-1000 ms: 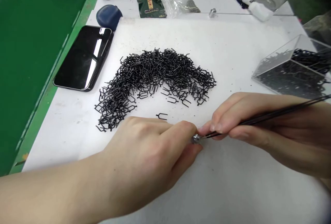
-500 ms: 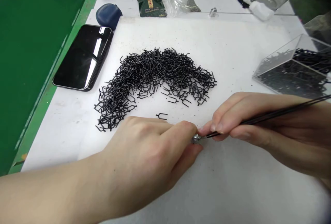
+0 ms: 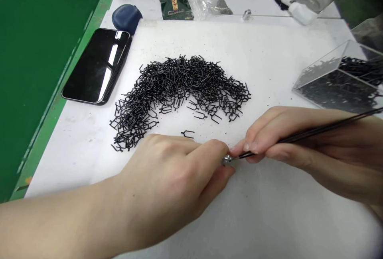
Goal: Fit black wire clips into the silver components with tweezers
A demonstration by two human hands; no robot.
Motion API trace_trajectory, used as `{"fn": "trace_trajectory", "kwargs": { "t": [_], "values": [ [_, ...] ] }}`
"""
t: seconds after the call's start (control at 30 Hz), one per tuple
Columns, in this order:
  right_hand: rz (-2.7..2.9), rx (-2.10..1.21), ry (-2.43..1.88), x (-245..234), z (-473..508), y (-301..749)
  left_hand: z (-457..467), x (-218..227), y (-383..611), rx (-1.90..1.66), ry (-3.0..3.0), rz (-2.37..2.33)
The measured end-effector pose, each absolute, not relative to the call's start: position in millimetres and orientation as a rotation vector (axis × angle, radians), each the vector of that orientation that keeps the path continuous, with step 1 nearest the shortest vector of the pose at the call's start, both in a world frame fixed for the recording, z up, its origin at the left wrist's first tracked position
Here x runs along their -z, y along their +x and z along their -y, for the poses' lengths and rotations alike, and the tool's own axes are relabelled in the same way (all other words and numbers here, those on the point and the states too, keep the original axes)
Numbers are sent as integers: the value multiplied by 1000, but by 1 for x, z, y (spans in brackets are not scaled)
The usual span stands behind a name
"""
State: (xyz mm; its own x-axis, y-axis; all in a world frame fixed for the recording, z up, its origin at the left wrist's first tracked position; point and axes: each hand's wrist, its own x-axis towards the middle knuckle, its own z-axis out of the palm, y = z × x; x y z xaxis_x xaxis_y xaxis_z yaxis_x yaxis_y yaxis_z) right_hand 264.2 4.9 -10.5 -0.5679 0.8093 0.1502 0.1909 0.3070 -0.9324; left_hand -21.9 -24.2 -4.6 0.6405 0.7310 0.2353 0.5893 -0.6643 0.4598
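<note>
My left hand (image 3: 182, 175) is closed, pinching a small shiny metal piece (image 3: 227, 159) between thumb and forefinger. Most of that piece is covered by the fingers. Held like a pen in my right hand (image 3: 287, 139) are thin black tweezers (image 3: 302, 134), whose tips touch the metal piece. Whether anything sits between the tips is too small to tell. Beyond my hands, a curved heap of small black forked parts (image 3: 182, 77) lies on the white work surface (image 3: 269, 219). One single forked part (image 3: 188, 133) rests apart from the heap, just past my left knuckles.
Left of the heap lies a phone (image 3: 97, 65), with a dark blue rounded object (image 3: 127, 18) behind it. A clear box (image 3: 332, 79) of black parts stands at the right. Along the back are a green packet (image 3: 176, 4), a plastic bag (image 3: 206, 6) and a small metal piece (image 3: 247, 14).
Both hands, the metal piece and the tweezers keep almost the same place. The whole view has shifted very slightly.
</note>
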Motion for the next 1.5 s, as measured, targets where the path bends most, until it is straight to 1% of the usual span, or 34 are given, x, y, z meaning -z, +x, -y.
{"fn": "trace_trajectory", "kwargs": {
  "t": [0.43,0.9,1.0,1.1,1.33,1.5],
  "values": [
    [1955,-1306,-830,13,-11,265,24,5,-22,-601,2532,-1050],
    [1950,-1266,-895,8,-7,264,22,7,-22,-596,2546,-1056],
    [1848,-1187,-940,5,-4,259,23,7,-24,-613,2540,-1064],
    [1774,-1040,-1024,1,-6,259,23,6,-23,-632,2519,-1040],
    [2254,-516,-1035,-20,-19,286,20,7,-21,-685,2508,-998],
    [2338,-577,-1020,-25,-18,300,19,8,-24,-628,2516,-1055]
  ]
}}
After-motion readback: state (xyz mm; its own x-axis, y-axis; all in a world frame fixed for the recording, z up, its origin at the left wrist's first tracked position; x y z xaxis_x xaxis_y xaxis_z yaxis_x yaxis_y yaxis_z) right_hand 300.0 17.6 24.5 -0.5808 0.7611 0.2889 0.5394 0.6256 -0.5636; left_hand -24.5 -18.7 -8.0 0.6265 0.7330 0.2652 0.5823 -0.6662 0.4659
